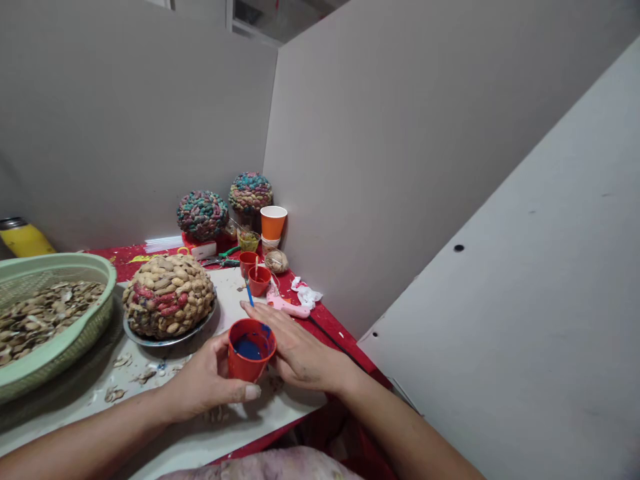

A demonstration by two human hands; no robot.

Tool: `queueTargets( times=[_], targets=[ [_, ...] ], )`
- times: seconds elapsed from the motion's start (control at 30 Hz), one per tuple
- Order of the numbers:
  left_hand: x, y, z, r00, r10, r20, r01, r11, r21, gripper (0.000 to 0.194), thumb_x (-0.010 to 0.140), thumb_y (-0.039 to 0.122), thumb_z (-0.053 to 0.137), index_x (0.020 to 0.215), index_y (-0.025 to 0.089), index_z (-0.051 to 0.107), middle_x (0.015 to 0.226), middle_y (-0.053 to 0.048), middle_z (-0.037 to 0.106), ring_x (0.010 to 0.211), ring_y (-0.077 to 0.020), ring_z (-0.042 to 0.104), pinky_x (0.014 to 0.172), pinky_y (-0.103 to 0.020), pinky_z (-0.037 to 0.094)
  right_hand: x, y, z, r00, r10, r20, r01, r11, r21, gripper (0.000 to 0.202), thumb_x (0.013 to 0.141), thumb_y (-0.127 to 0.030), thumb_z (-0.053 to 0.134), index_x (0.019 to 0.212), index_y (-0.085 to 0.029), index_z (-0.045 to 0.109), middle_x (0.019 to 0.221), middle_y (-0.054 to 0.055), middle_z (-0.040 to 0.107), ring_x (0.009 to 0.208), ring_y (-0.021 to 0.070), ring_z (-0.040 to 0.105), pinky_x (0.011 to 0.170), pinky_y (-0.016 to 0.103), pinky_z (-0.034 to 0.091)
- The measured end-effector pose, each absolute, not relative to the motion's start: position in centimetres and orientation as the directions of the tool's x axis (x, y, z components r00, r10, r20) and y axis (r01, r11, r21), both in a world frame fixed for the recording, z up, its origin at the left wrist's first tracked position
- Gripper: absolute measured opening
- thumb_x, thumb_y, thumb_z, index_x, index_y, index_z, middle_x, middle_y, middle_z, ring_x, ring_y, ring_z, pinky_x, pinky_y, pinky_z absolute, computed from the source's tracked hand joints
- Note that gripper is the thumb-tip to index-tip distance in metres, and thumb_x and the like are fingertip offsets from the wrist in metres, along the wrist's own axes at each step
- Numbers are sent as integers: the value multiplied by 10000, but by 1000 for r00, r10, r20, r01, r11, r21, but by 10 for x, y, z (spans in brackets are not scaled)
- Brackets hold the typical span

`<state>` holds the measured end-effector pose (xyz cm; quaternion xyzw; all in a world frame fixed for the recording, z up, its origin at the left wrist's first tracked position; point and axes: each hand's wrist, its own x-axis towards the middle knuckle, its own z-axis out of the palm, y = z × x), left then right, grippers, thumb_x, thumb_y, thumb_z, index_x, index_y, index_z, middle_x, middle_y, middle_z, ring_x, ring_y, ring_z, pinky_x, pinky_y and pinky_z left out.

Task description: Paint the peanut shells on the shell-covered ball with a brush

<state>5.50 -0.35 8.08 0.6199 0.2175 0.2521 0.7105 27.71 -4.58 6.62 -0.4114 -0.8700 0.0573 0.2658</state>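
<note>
My left hand [213,377] is wrapped round a red plastic cup [245,370] with dark blue paint inside and blue smears on its inner wall. My right hand [300,347] is at the cup's right side, palm down, fingers stretched out and close together. A thin blue stick [249,293], perhaps a paintbrush handle, rises behind the right fingertips; whether they touch it I cannot tell. Left of the hands, a ball covered in peanut shells [170,293] rests in a metal dish [165,341]. Most shells are bare; a band in front is painted red.
A green basket [100,333] of peanut shells stands at the left. Behind are two painted shell balls [203,215], red cups [259,280], an orange paper cup [273,223], pliers [227,262], twine [277,261], a pink glue gun [290,307] and crumpled tissue [307,293]. Grey partitions [375,147] enclose the table.
</note>
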Motion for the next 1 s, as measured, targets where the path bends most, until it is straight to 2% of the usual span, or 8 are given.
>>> queueTargets(
  times=[0.17,0.27,0.33,0.4,0.47,0.57,0.77,1.0],
  targets=[
    [54,-6,83,793,607,40,-95,58,994,428,640,224,901,1036,194,742,923,-19,795,936,-253,728,916,-374,585,276,-56,74,-530,729,433,665,674,-321,927,874,-45,501,1676,-263,91,1651,121,424,1521,281,420,1221,516,402],
    [51,-7,82,789,611,56,-67,-5,998,453,654,228,902,1080,212,749,990,-23,804,998,-273,730,952,-385,578,289,-58,74,-475,730,492,640,670,-377,875,931,-98,504,1670,-292,77,1597,114,504,1450,243,521,1175,476,465],
    [48,-6,82,775,629,62,-47,-41,998,493,653,232,905,1122,217,752,1055,-40,808,1048,-293,727,976,-396,575,305,-53,71,-329,808,489,706,555,-441,768,980,-181,513,1654,-287,159,1506,107,598,1351,221,615,1113,434,526],
    [46,-5,82,748,658,85,-44,-79,996,505,639,233,911,1119,213,756,1072,-50,807,1083,-308,721,1003,-402,568,323,-43,64,-165,877,450,821,375,-429,586,1007,-232,498,1579,-265,372,1467,120,626,1306,249,642,1084,460,541],
    [46,-4,83,729,676,103,-44,-103,994,487,636,251,914,1096,205,758,1065,-58,805,1087,-314,721,1009,-404,569,338,-29,55,-131,902,412,862,309,-402,475,990,-254,544,1462,-210,538,1436,162,639,1323,320,618,1107,543,505],
    [46,-1,81,717,690,99,-35,-107,994,485,642,282,914,1088,194,746,1077,-73,802,1085,-317,723,1010,-411,572,350,-7,41,-132,938,321,901,249,-356,423,954,-263,643,1363,-157,619,1383,208,654,1280,368,629,1082,591,503],
    [45,3,76,707,705,59,-6,-77,997,493,641,266,891,1097,192,717,1108,-78,802,1073,-312,717,1037,-432,549,350,11,34,-201,964,176,904,252,-347,354,999,-366,658,1304,-190,620,1324,97,645,1109,241,680,930,461,595],
    [46,5,75,710,704,17,31,-55,998,520,655,296,889,1125,174,702,1123,-87,790,1134,-329,697,1053,-436,534,361,4,27,-159,965,207,824,245,-510,335,1007,-285,570,1319,-194,653,1318,166,705,1207,305,667,1082,502,500]
  ],
)
